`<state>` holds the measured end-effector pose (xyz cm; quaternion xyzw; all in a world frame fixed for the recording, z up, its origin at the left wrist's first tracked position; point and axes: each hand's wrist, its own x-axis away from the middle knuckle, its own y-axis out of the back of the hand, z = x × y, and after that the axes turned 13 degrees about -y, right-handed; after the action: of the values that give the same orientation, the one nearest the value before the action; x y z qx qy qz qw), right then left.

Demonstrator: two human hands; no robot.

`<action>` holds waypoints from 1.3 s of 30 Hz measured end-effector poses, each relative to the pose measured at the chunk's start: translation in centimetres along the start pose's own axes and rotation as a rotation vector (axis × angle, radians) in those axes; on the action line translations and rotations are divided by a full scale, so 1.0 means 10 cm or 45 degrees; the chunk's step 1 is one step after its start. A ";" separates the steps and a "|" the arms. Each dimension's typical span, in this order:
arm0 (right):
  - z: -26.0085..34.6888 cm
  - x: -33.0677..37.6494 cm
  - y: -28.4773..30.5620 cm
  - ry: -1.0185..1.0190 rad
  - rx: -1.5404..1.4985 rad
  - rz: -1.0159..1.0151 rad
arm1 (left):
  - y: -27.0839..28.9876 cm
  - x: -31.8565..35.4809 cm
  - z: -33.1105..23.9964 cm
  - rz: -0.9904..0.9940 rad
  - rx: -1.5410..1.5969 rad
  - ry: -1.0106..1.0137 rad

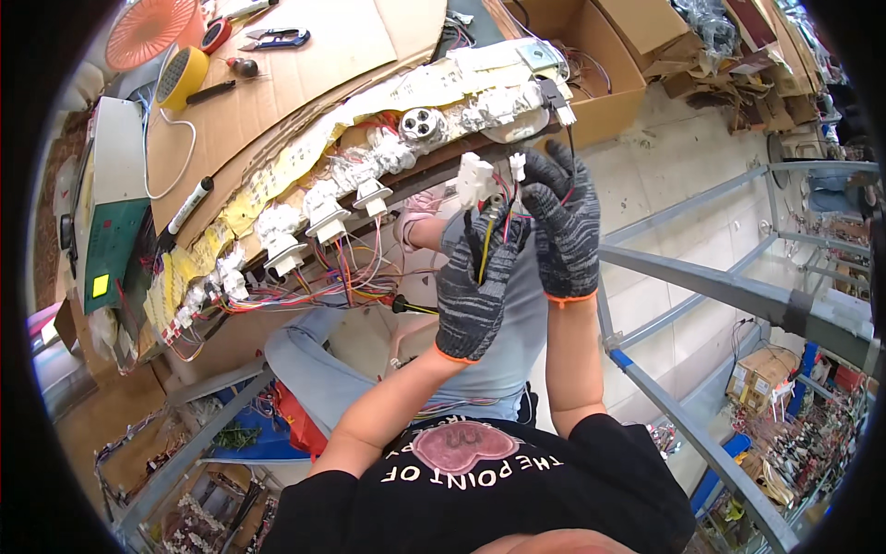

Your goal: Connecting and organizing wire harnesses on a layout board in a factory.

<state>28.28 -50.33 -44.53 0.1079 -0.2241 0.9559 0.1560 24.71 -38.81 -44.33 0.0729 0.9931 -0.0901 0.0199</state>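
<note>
Both of my hands wear dark grey knitted gloves with orange cuffs, held in front of the bench edge. My left hand (475, 300) is closed round a bundle of wires, with a yellow wire (485, 249) lying along its fingers. Above those fingers a white plug connector (474, 179) sticks up, beside a small metal ring terminal (496, 200). Just to the right, my right hand (570, 226) has its fingers bent round thin wires that lead to a small white connector (518, 167). Its exact fingertip grip is partly hidden.
Along the bench edge runs a yellow-taped board (369, 106) with white sockets (326, 218) and hanging wires. Behind lie snips (275, 39), a yellow tape roll (183, 78) and a marker (190, 205). A green tester (115, 212) stands left; metal frame bars (720, 277) cross the right.
</note>
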 end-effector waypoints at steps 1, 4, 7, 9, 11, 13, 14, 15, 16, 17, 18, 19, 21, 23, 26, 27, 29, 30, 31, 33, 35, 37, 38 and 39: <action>-0.04 -0.02 -0.02 -0.112 -0.310 0.082 | -0.01 0.01 0.04 -0.003 0.000 -0.003; -0.09 0.02 -0.05 -0.181 -0.345 0.081 | -0.02 0.01 0.10 -0.115 -0.047 -0.027; -0.03 0.02 -0.12 -0.145 -0.176 0.019 | -0.03 -0.01 0.05 -0.055 -0.189 0.039; -0.02 -0.01 -0.12 0.087 0.251 -0.146 | -0.05 -0.02 0.02 -0.034 -0.304 -0.086; 0.06 -0.03 -0.16 0.062 0.309 -0.201 | -0.06 0.00 0.01 -0.042 -0.342 -0.098; 0.11 -0.05 -0.19 0.085 0.423 -0.202 | -0.01 0.12 0.08 -0.063 -0.293 -0.158; 0.12 -0.05 -0.18 0.054 0.371 -0.200 | 0.03 0.18 0.06 -0.062 -0.227 -0.103; 0.16 -0.06 -0.17 0.053 0.374 -0.202 | 0.05 0.23 0.07 -0.062 -0.225 -0.101; 0.21 -0.07 -0.16 -0.022 0.279 -0.132 | 0.07 0.28 0.09 -0.068 -0.130 -0.299; 0.24 -0.08 -0.14 -0.097 0.183 -0.063 | 0.09 0.32 0.11 -0.075 -0.034 -0.496; 0.26 -0.12 -0.10 -0.114 0.230 -0.005 | 0.16 0.36 0.11 -0.034 -0.214 -0.501; 0.25 -0.15 -0.08 -0.115 0.233 -0.005 | 0.20 0.46 0.13 -0.086 -0.388 -0.452; 0.24 -0.19 -0.04 0.030 0.527 0.083 | 0.31 0.44 0.15 0.073 -0.329 -0.451; 0.24 -0.21 -0.04 0.019 0.543 0.096 | 0.29 0.51 0.33 -0.008 -0.258 -0.422; 0.24 -0.21 -0.08 0.104 0.698 0.023 | 0.25 0.48 0.31 -0.128 -0.170 -0.330; 0.27 -0.20 -0.13 -0.018 0.516 -0.012 | 0.23 0.45 0.28 -0.165 -0.152 -0.276; 0.30 -0.19 -0.22 -0.139 0.337 -0.044 | 0.22 0.45 0.31 -0.164 -0.173 -0.328; 0.31 -0.18 -0.26 -0.161 0.311 -0.091 | 0.21 0.44 0.31 -0.157 -0.193 -0.380; 0.31 -0.18 -0.27 -0.184 0.286 -0.138 | 0.20 0.41 0.30 -0.151 -0.212 -0.432; 0.31 -0.18 -0.27 -0.166 0.302 -0.139 | 0.23 0.33 0.24 -0.063 -0.231 -0.373; 0.29 -0.18 -0.28 -0.152 0.318 -0.139 | 0.22 0.31 0.17 -0.073 -0.060 -0.407; 0.27 -0.18 -0.32 -0.128 0.277 -0.198 | 0.23 0.25 0.08 -0.052 -0.040 -0.401; 0.26 -0.18 -0.33 -0.130 0.282 -0.201 | 0.23 0.22 0.07 -0.030 -0.024 -0.398; 0.25 -0.18 -0.34 -0.106 0.284 -0.216 | 0.23 0.21 0.08 -0.033 -0.022 -0.393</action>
<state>31.43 -49.04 -41.45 0.1826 -0.1127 0.9530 0.2137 23.01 -36.40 -45.62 0.0452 0.9798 -0.0920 0.1719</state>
